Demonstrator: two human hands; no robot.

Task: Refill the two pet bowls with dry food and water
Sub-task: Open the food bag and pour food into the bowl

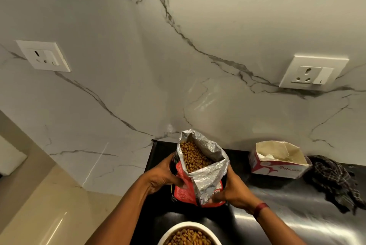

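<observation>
In the head view both hands grip the open food bag [208,181], held upright: left hand [164,177] curled round its left side, right hand [235,191] clasping its lower right. The bowl [198,224], nearer the person than the bag, already holds kibble [190,236]; no second bowl shows. The bag's mouth gapes, so a tilt or slack grip could scatter food over the surface [277,195]

Grey-veined white marble wall [118,66] with two sockets [44,56] [313,73] rises behind a glossy black counter [297,215].
</observation>
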